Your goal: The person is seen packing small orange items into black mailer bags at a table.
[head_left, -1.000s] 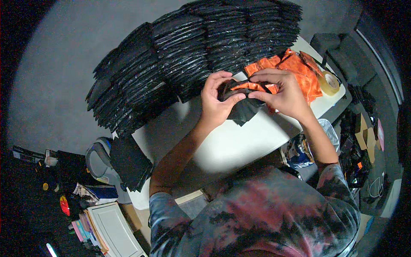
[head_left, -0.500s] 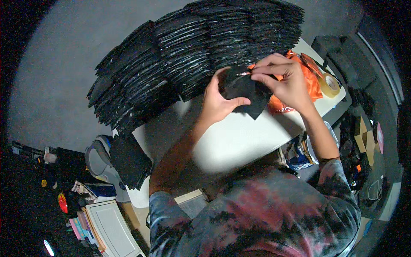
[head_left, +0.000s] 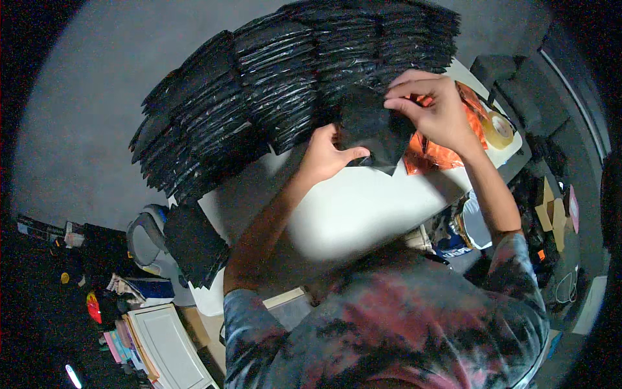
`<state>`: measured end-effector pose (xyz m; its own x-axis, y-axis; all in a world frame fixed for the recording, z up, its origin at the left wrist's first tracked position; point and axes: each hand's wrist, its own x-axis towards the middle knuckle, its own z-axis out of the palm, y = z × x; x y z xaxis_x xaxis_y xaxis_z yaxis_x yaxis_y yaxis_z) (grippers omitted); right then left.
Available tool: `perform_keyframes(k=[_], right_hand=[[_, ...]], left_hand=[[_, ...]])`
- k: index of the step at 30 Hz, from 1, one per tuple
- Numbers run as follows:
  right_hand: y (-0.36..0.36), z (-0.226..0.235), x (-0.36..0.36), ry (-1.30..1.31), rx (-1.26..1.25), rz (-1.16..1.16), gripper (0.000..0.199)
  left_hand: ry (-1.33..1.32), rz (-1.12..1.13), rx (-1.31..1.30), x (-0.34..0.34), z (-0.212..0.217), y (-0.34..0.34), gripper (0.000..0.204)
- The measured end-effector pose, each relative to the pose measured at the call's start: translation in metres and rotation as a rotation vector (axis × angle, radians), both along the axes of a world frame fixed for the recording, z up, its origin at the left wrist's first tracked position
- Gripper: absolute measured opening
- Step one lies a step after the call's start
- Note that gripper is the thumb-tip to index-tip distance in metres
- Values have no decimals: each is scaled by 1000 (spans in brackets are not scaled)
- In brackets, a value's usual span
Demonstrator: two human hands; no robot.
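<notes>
hands meet over a white table (head_left: 363, 207): left hand (head_left: 327, 155) grips the lower edge of a flat black plastic pouch (head_left: 376, 133), thumb pressed on it; right hand (head_left: 434, 110) pinches its top edge. the pouch lies between stacked glossy black pouches (head_left: 285, 84) and crumpled orange bags (head_left: 440, 152), near a tan tape roll (head_left: 497, 129).

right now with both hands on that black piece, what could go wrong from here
The left hand and right hand hold the black piece right against the tall fanned stacks of black glossy packets; a nudge could perhaps send the leaning stacks sliding. The orange packets lie half hidden beneath the piece and could be dragged along with it. The tape roll sits near the white table edge, so a swing of the right forearm might knock it off.
</notes>
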<state>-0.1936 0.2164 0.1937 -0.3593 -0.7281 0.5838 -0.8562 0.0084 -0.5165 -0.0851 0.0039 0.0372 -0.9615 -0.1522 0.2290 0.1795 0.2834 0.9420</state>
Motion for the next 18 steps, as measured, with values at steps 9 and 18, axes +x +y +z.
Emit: perform_keyframes(k=[9,18], right_hand=[[14,-111,15,-835,26,3,40],[20,-98,31,-582,-134,-84,29]], left_hand=[[385,135,88,6,21,12,38],[92,-14,173,23,46,19,36]])
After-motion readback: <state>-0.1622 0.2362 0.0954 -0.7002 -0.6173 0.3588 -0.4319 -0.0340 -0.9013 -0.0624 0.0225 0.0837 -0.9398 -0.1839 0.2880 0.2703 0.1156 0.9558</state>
